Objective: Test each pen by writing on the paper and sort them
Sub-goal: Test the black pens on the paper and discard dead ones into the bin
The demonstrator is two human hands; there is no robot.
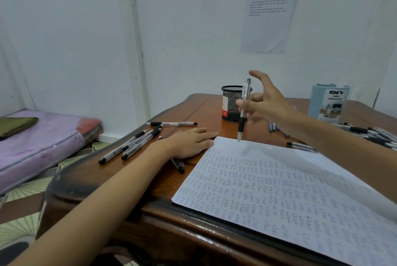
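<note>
A sheet of paper (290,197) covered in small scribbles lies on the wooden table (163,182). My right hand (266,102) holds a clear pen with a black grip (243,113) nearly upright, its tip just above the paper's far edge; my index finger points up. My left hand (191,142) rests flat on the table by the paper's far left corner, with one pen (179,163) partly under it. Several pens (133,143) lie loose to the left, and a larger heap of pens (373,134) sits at the right.
A black mesh pen cup (231,103) stands at the back of the table, a light blue desk organizer (328,102) further right. A printed sheet (268,16) hangs on the wall. A purple mattress (38,143) lies on the floor at left.
</note>
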